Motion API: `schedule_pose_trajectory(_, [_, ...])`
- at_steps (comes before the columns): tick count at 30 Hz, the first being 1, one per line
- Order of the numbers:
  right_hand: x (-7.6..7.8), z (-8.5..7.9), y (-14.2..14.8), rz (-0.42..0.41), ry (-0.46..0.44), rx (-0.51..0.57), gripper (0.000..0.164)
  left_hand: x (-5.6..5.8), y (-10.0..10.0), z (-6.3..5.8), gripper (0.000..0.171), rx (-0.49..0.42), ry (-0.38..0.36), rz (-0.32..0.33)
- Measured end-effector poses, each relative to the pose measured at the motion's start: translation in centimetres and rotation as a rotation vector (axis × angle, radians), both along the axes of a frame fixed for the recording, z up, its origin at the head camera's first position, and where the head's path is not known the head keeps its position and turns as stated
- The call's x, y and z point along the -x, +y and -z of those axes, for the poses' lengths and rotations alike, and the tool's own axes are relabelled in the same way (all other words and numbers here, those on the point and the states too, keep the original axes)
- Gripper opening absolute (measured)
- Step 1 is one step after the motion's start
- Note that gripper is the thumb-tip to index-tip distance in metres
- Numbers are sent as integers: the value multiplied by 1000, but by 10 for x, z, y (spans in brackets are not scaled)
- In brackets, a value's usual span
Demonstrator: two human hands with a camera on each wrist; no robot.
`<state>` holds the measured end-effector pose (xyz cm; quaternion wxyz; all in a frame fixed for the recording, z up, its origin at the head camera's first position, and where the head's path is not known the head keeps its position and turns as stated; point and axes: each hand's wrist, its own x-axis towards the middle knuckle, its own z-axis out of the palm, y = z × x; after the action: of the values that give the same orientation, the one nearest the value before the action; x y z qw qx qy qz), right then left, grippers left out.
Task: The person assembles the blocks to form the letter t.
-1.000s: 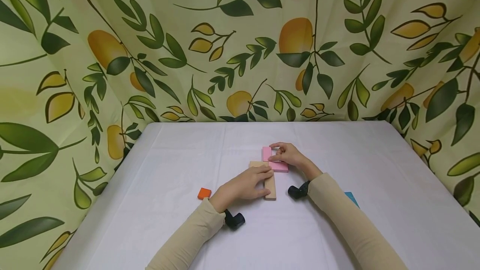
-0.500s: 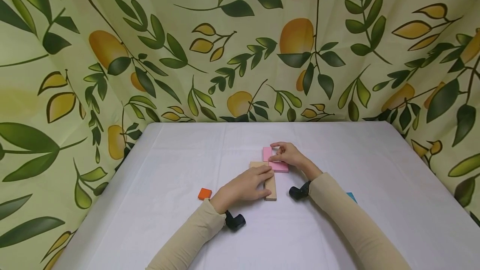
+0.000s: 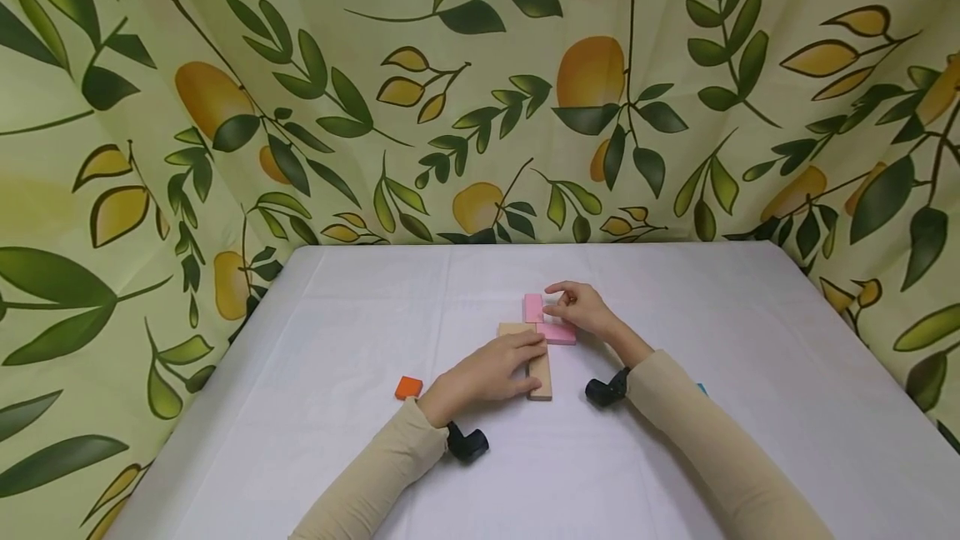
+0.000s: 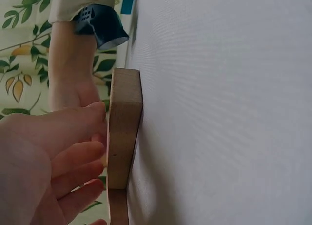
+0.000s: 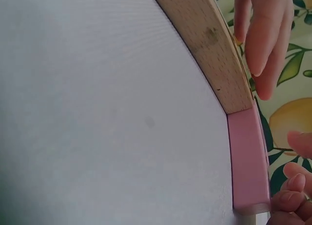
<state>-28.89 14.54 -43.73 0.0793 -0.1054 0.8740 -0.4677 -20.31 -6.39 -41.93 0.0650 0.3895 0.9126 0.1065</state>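
On the white table, two plain wooden blocks and two pink blocks lie flat, touching one another. One wooden block (image 3: 540,386) points toward the person; the other wooden block (image 3: 513,328) lies crosswise at its far end, partly under fingers. My left hand (image 3: 491,369) rests its fingertips and thumb on the wooden blocks; the left wrist view shows those fingers fairly straight at the block's upper face. Beside it, one pink block (image 3: 557,334) extends to the right and another pink block (image 3: 533,307) points away. Just above these hovers my right hand (image 3: 585,311), loosely curved, holding nothing.
A small orange block (image 3: 408,387) lies left of the left wrist. A blue block (image 3: 702,388) peeks out behind the right sleeve, mostly hidden. Black cameras (image 3: 468,445) sit on both wrists. A leaf-patterned curtain (image 3: 480,107) hangs behind the table's far edge.
My right hand has lifted off the pink blocks and shifted slightly right, its thumb now clear of them. The right sleeve covers more of the blue block. My left hand stays put.
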Motion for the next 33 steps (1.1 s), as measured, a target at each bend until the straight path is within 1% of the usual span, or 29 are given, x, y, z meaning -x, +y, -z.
schedule_pose_trajectory(5, [-8,-5,1,-34,53,8,39,2,-3,-3,50,-50,1,9])
schedule_pose_trajectory(8, [-14,-8,2,-55,89,5,36,3,-6,-4,46,-81,-17,4])
schedule_pose_trajectory(11, [-20,-11,2,-58,106,-12,34,3,-10,-4,43,-103,-47,-13])
schedule_pose_trajectory(15, [-26,-14,2,-61,114,-48,34,1,-15,-6,40,-124,-54,-18])
schedule_pose_trajectory(19, [-30,-14,1,-71,133,-53,33,0,-20,-9,38,-143,-42,-5])
schedule_pose_trajectory(24, [-34,-9,1,-111,200,-43,29,-2,-26,-13,38,-146,-33,2])
schedule_pose_trajectory(27, [-39,-6,1,-148,228,-36,28,-3,-31,-16,37,-143,-47,-11])
schedule_pose_trajectory(29, [-43,-5,0,-167,235,-29,28,-5,-35,-17,36,-145,-64,-31])
schedule_pose_trajectory(33, [-49,-4,0,-193,257,-31,28,-5,-44,-19,35,-186,-99,-81])
